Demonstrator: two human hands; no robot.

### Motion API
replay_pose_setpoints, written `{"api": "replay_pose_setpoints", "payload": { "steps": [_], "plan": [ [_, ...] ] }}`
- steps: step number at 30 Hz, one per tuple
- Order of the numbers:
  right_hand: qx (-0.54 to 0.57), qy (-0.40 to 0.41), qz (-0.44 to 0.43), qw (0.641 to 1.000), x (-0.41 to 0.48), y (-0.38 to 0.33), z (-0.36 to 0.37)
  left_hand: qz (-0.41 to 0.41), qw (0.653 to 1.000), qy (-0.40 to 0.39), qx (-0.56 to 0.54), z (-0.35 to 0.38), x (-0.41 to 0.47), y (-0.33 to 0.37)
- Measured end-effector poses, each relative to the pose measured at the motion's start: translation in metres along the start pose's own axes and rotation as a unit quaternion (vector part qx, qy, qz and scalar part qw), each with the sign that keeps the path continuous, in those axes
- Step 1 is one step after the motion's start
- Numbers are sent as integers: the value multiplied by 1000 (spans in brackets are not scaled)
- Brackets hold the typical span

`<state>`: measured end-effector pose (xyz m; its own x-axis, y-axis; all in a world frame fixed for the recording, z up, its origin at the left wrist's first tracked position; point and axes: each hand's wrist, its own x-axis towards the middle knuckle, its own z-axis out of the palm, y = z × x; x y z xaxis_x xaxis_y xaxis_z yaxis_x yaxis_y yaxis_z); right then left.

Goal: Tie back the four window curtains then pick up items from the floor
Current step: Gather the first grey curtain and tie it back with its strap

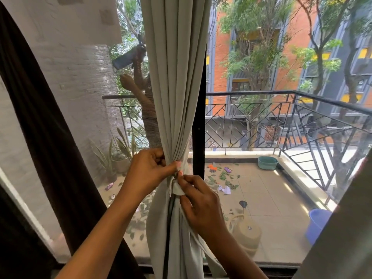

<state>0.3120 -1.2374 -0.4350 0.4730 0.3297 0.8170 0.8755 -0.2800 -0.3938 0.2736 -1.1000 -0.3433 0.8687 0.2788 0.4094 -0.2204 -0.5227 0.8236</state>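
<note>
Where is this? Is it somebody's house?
Probably an upstairs flat, looking out of a window: a grey curtain hangs inside, a tiled balcony with a metal railing lies outside, and an orange apartment block stands across.

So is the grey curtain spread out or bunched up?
Bunched up: the grey curtain narrows where the left hand grips it and the right hand pinches the tie.

The pale grey-green fabric curtain (pixel 177 97) before me is plain (its folds shade to a darker grey). To my left hangs a plain dark brown fabric curtain (pixel 40 137). Outside, the black metal balcony railing (pixel 251 93) carries a pattern of diagonal lines. On the beige tiled balcony floor (pixel 271 198) sit a teal oval plastic tub (pixel 267 163), a blue round plastic bucket (pixel 317 224) and scattered green leaves (pixel 223 175). The brick building (pixel 222 47) opposite is orange with grey strips.
</note>
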Motion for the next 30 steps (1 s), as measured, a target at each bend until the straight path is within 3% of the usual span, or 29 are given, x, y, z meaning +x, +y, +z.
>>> {"api": "replay_pose_setpoints", "payload": {
  "steps": [5, 11, 17, 24, 26, 28, 30],
  "plan": [
    [-7, -22, -20, 1000, 2, 6, 1, 5, 1000, -1, 14, -3, 2, -1],
    [-100, 65, -42, 992, -11, 3, 0, -9, 999, -2, -45, -2, 0, -7],
    [-138, 79, -84, 984, -5, -5, -19, -9, 998, -18, -67, -1, 0, -8],
    [-259, 101, -270, 922, 15, -10, -54, -11, 998, -15, -62, 5, -2, -4],
    [-200, 45, -179, 962, 20, -3, -58, -16, 998, -12, -65, 6, -3, -4],
    [-63, -93, 1, 994, 22, 4, -59, -20, 997, -7, -69, 6, -4, -4],
    [91, -252, 148, 952, 21, 9, -60, -23, 997, -3, -67, 7, -4, -4]
  ]
}}
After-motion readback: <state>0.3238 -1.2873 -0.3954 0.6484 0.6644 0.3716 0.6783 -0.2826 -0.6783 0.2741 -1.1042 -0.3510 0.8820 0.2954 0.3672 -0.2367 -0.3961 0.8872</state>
